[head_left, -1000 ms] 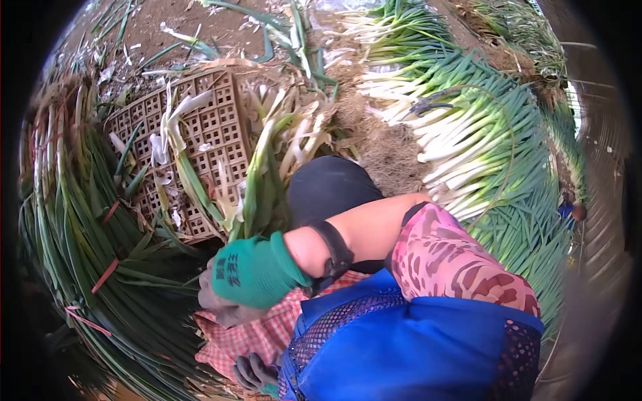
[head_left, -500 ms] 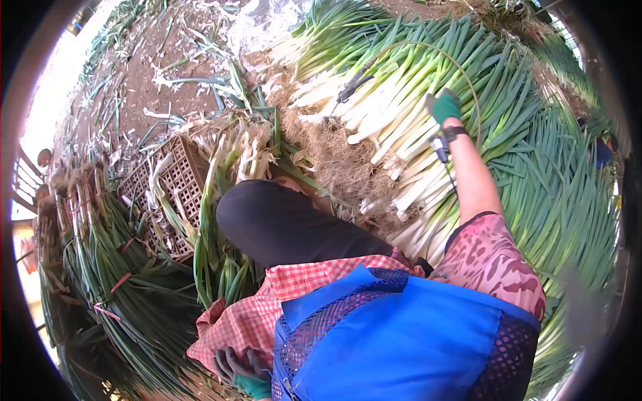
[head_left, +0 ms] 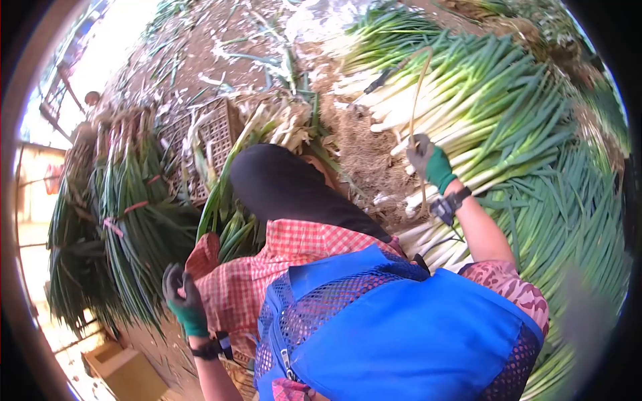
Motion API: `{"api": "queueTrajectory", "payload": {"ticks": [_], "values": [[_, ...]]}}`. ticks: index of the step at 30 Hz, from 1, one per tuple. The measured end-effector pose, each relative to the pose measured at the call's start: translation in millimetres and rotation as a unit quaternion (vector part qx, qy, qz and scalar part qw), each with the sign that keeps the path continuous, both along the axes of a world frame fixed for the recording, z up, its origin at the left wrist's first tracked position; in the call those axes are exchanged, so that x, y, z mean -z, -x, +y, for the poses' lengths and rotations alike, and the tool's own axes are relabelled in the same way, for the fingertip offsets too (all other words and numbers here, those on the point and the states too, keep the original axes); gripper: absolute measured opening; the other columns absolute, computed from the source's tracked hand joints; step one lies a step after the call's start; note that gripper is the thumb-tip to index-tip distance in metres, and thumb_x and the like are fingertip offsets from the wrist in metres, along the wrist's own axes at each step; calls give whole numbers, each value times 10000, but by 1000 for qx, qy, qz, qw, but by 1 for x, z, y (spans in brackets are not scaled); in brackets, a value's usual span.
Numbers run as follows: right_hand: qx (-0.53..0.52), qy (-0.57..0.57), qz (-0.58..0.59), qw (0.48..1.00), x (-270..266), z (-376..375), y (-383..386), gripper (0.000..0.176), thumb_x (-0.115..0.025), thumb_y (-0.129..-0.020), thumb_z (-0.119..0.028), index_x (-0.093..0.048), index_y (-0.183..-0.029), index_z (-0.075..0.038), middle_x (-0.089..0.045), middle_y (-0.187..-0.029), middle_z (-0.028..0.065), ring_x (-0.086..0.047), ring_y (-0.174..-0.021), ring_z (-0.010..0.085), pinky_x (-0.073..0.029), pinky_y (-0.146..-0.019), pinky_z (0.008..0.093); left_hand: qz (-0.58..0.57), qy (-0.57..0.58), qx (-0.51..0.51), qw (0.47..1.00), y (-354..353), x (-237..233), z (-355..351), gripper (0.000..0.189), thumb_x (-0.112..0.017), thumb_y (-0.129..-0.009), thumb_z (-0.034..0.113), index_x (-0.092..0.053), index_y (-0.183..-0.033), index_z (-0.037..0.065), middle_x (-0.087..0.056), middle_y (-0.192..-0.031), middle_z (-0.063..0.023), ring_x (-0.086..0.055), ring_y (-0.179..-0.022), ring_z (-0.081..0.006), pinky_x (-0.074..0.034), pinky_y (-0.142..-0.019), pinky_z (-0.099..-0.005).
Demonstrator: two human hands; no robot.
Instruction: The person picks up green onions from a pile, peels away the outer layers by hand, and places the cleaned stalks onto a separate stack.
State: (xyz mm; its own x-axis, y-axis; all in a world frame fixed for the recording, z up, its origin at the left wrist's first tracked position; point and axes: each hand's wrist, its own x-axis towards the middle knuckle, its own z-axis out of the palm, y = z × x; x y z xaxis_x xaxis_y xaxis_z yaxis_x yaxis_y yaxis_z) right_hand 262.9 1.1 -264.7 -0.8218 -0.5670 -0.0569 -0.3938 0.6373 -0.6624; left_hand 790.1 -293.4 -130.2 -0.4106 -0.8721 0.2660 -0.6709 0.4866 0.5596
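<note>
My right hand (head_left: pixel 428 162), in a green glove with grey fingers, is curled on a thin tan hose (head_left: pixel 418 93) beside the white ends of a broad pile of long green onions (head_left: pixel 495 127). From there the hose arcs up and over the pile towards a small dark nozzle-like tool (head_left: pixel 378 81) lying on the onions. Root tufts (head_left: pixel 368 147) fringe the pile on its left. My left hand (head_left: pixel 185 304), gloved alike, hovers beside the red checked cloth (head_left: pixel 234 287) over my leg, holding nothing, its fingers loosely apart.
Tied bundles of green onions (head_left: pixel 127 200) stand at the left. Between them and my knee is a brown plastic crate (head_left: pixel 217 127) with onion scraps on it. Peelings (head_left: pixel 247 57) litter the soil ahead. A cardboard box (head_left: pixel 127 371) sits at the lower left.
My right hand has drawn back and left from over the onions, and the hose has swung left with it. My left hand has lifted out from beside my body. The view has shifted.
</note>
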Motion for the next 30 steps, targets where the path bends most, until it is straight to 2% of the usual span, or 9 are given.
{"api": "queueTrajectory", "payload": {"ticks": [4, 6, 7, 10, 12, 20, 25, 28, 30], "values": [[-246, -118, 35, 961, -13, -10, -93, 252, -603, -846, -317, -644, -926, -82, -651, -826, 204, -633, -776, 396, -496, -655, 492, -17, 26, 35, 999, 12, 11, -24, 212, -628, -863, 79, -647, -1053, -13, -618, -1114, -153, -603, -1025, -270, -489, -884, -349], [-310, -241, 11, 920, 17, 0, -119, 230, -577, -844, -291, -649, -909, -82, -654, -844, 213, -641, -801, 378, -504, -697, 475, -5, 5, 42, 999, 19, 20, -38, 214, -646, -834, 92, -654, -1027, -1, -630, -1097, -169, -605, -1008, -300, -491, -857, -369], [-332, -306, 120, 884, 68, 42, -120, 264, -600, -827, -313, -656, -902, -65, -669, -906, 189, -652, -868, 345, -501, -770, 453, 10, -1, 39, 999, 17, 37, -50, 221, -670, -811, 120, -658, -1000, 5, -641, -1071, -175, -603, -1014, -322, -483, -874, -385], [-360, -392, 114, 839, 50, 66, -123, 423, -714, -732, -430, -679, -931, -59, -677, -919, 173, -661, -890, 322, -505, -817, 422, -19, 11, 58, 998, 30, 50, -70, 230, -699, -771, 164, -658, -949, 25, -649, -1061, -156, -593, -1017, -350, -468, -892, -411], [-326, -429, -1, 842, 2, 43, -135, 344, -644, -788, -406, -683, -886, -79, -678, -870, 207, -667, -810, 370, -520, -731, 471, -58, -33, 52, 996, 37, 59, -83, 279, -693, -779, 204, -648, -996, 34, -637, -1078, -158, -574, -1044, -355, -456, -915, -424], [-361, -575, -181, 711, -8, 129, -120, 345, -510, -874, -337, -697, -1028, -91, -675, -1027, 204, -656, -963, 359, -513, -838, 441, -216, -144, 17, 965, 53, 129, -157, 445, -699, -774, 328, -588, -1110, 59, -580, -1172, -158, -517, -1129, -350, -434, -956, -431], [-397, -545, -190, 713, 13, 152, -135, 337, -549, -872, -334, -689, -1038, -77, -677, -1023, 202, -655, -967, 353, -511, -838, 434, -249, -188, 58, 949, 65, 167, -174, 578, -740, -734, 435, -565, -1152, 77, -589, -1179, -164, -529, -1136, -347, -444, -952, -433], [-339, -545, -216, 736, -5, 45, -115, 362, -607, -847, -344, -670, -1067, -63, -679, -1015, 200, -661, -954, 337, -509, -827, 433, -238, -260, 56, 934, 73, 200, -177, 615, -750, -731, 434, -579, -1171, 39, -638, -1120, -188, -616, -1040, -337, -480, -908, -422], [-265, -435, -110, 853, 3, 5, -67, 354, -603, -877, -331, -647, -1088, -50, -672, -987, 211, -659, -941, 338, -507, -807, 425, -172, -353, 68, 917, 75, 224, -185, 541, -755, -740, 340, -614, -1174, 50, -669, -1009, -175, -647, -948, -288, -487, -862, -378]]}}
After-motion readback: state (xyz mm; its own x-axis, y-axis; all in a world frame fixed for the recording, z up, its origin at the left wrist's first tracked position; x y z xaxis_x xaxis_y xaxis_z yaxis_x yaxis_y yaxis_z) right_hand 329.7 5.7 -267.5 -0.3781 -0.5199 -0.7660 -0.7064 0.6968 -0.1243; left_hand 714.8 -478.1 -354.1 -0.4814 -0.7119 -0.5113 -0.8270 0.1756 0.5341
